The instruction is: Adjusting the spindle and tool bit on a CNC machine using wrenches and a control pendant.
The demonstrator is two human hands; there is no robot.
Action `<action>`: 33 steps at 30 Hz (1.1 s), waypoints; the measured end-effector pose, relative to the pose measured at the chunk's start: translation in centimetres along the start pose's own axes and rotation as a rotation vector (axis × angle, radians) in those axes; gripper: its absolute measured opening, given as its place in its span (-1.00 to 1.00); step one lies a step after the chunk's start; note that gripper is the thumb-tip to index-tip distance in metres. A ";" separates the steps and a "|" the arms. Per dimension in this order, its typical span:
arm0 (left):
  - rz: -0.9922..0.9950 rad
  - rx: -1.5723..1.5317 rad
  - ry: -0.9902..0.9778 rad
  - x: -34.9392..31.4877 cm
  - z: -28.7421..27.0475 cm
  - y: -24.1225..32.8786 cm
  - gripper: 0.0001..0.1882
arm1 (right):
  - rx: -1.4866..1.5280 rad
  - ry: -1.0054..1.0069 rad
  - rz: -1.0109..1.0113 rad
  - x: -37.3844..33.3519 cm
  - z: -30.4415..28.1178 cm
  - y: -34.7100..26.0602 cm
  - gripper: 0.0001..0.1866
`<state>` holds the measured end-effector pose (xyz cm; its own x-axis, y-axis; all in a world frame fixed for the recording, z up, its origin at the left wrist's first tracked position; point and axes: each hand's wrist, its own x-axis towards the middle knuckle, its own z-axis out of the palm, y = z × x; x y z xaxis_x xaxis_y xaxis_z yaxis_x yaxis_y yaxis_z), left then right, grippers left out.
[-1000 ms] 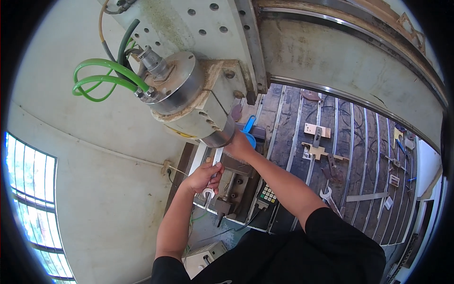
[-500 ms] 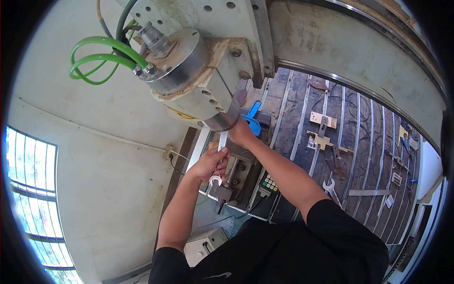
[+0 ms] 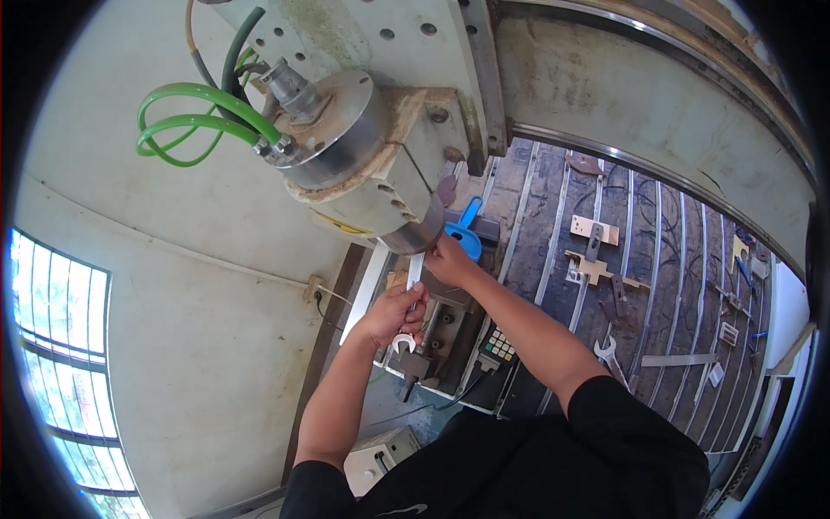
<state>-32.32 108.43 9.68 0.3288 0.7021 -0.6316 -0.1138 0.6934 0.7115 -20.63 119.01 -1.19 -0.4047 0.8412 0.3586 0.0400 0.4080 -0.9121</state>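
My left hand (image 3: pixel 396 317) is wrapped round an open-ended wrench (image 3: pixel 415 272). One open jaw sticks out below the fist, and the shank runs up to the lower end of the spindle motor (image 3: pixel 367 195). Right beneath the metal nose (image 3: pixel 413 236) of that motor, my right hand (image 3: pixel 450 263) is closed beside the wrench's upper end. Its fingertips are partly hidden, and I cannot make out what they grip. The wrench's far end is also out of sight under the spindle.
Below the hands stands a vise with a screw (image 3: pixel 430 329). A blue dustpan (image 3: pixel 463 233) and a keypad (image 3: pixel 498 344) are close by. On the slotted machine bed lie clamps, a brass-coloured plate (image 3: pixel 593 267), another wrench (image 3: pixel 608 353) and a flat metal bar (image 3: pixel 679 360). Green hoses (image 3: pixel 207 91) loop from the spindle.
The whole view has shifted slightly, so everything appears a little lower and to the right. Both hands keep their places under the spindle, with the left still round the wrench.
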 end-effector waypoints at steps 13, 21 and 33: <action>0.016 -0.052 -0.017 -0.2 -0.2 -0.4 -0.72 | 0.191 -0.030 0.131 -0.8 -0.2 -1.2 -0.45; 0.009 -0.029 0.001 -0.1 0.0 -0.4 -0.71 | 0.127 0.153 0.216 -0.7 -0.1 -1.1 -0.42; 0.151 -0.116 0.020 1.1 0.8 -4.3 -0.73 | 0.063 0.333 0.361 -11.8 -4.5 -3.8 -0.86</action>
<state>-30.76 106.05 6.15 0.2810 0.8017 -0.5275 -0.2682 0.5934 0.7589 -11.85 109.11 -1.04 -0.0609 0.9968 0.0522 0.0639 0.0561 -0.9964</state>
